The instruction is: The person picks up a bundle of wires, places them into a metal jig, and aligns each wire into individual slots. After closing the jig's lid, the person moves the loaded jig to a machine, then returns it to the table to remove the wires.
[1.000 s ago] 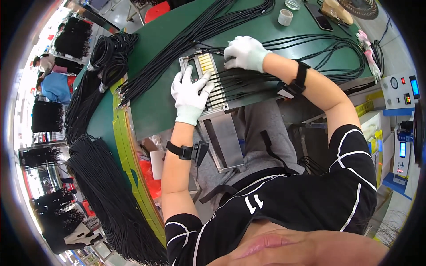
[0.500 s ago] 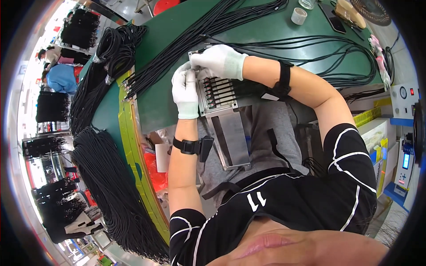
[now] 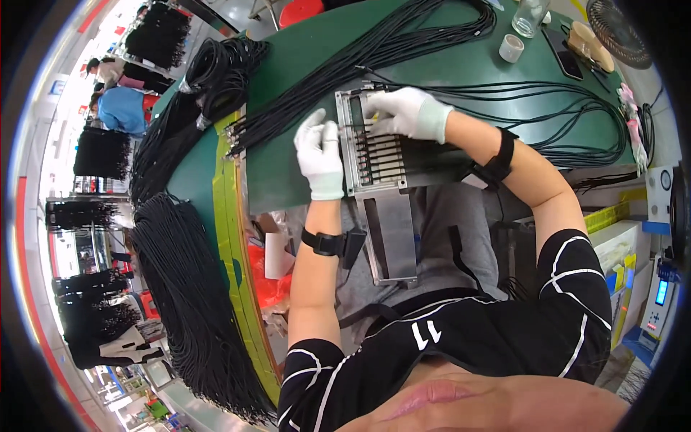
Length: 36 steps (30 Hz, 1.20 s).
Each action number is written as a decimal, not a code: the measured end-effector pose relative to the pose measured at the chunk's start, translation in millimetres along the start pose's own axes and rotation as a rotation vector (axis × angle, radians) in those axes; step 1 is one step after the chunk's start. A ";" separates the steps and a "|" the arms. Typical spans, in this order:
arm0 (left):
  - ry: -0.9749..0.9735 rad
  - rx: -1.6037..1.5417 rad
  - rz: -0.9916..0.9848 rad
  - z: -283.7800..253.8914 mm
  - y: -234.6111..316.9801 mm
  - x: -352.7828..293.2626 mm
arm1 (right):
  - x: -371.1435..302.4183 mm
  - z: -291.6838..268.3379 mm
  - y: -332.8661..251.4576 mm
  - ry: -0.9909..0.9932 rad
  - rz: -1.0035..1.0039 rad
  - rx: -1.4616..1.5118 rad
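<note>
A metal fixture (image 3: 352, 162) lies at the table's near edge, with several black cable ends (image 3: 379, 158) set side by side across it. My left hand (image 3: 319, 155), in a white glove, is just left of the fixture. Its fingers are raised and apart, with nothing visible in them. My right hand (image 3: 414, 115), gloved too, reaches over the fixture's far end from the right. Its fingers are bent, with a gap between thumb and forefinger, near the farthest cable ends. A flat metal plate with a long slot (image 3: 394, 237) extends from the fixture over my lap.
Long black cables (image 3: 345, 65) run across the green table (image 3: 302, 43). Thick cable bundles (image 3: 187, 288) hang over the left edge. At the far right are a tape roll (image 3: 512, 48), a glass jar (image 3: 529, 18), a phone (image 3: 563, 54) and a fan (image 3: 617, 29).
My hands have separated from where they met at the fixture's far left corner. The left moved off the fixture; the right now lies over its far cable ends. The whole view shifted slightly.
</note>
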<state>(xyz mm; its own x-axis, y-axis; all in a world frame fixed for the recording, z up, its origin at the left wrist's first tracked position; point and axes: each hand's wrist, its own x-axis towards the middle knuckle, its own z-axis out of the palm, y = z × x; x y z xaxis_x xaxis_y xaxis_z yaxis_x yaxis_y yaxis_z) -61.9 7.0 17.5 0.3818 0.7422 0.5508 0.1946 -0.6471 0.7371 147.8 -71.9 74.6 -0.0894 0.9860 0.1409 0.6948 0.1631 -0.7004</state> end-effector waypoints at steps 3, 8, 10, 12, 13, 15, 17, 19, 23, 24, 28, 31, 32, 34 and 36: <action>0.136 -0.070 -0.237 3.4 -1.2 8.5 | -6.8 -12.3 19.1 0.052 -0.016 -0.023; 0.090 0.103 -0.195 1.4 -1.8 9.1 | -11.8 -17.8 16.7 0.259 -0.143 -0.416; 0.055 0.181 -0.116 1.7 -7.7 7.8 | -13.4 -13.5 17.8 0.269 -0.174 -0.451; 0.039 0.223 -0.078 1.8 -8.8 7.0 | -14.8 -9.3 19.6 0.288 -0.237 -0.519; 0.024 0.233 -0.092 2.2 -7.1 6.7 | -15.7 -9.1 20.3 0.286 -0.238 -0.517; -0.008 0.252 -0.121 2.3 -3.3 6.2 | -17.8 -10.1 20.2 0.298 -0.260 -0.561; -0.007 0.228 -0.142 2.2 -0.6 5.3 | -19.2 -9.8 19.8 0.303 -0.271 -0.582; -0.007 0.176 -0.180 3.0 0.1 5.6 | -19.8 -9.5 19.9 0.312 -0.284 -0.626; 0.004 0.155 -0.229 2.9 -6.5 5.7 | -17.7 -6.5 16.6 0.292 -0.283 -0.663; 0.003 0.151 -0.230 3.8 -4.5 6.4 | -18.0 -6.1 15.6 0.280 -0.275 -0.674; -0.078 -0.002 -0.104 5.5 9.6 10.7 | -20.3 -2.7 7.6 0.283 -0.327 -0.714; -0.239 0.442 0.345 9.7 28.5 8.7 | -20.9 2.5 9.1 0.265 -0.295 -0.758; -0.243 0.428 0.351 12.7 28.9 7.1 | -23.6 1.6 10.1 0.255 -0.278 -0.780; -0.297 0.520 0.332 11.0 21.7 6.9 | -26.5 -5.0 7.5 0.288 -0.255 -0.719; -0.324 0.542 0.329 11.4 12.2 8.0 | -34.2 -13.6 5.2 0.344 -0.226 -0.584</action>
<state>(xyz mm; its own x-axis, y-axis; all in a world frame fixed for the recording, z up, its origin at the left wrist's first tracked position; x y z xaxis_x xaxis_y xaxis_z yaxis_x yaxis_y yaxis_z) -46.1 3.0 26.4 0.7310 0.4584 0.5055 0.4128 -0.8869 0.2074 164.2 -105.2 75.6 -0.1129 0.8476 0.5184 0.9632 0.2214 -0.1522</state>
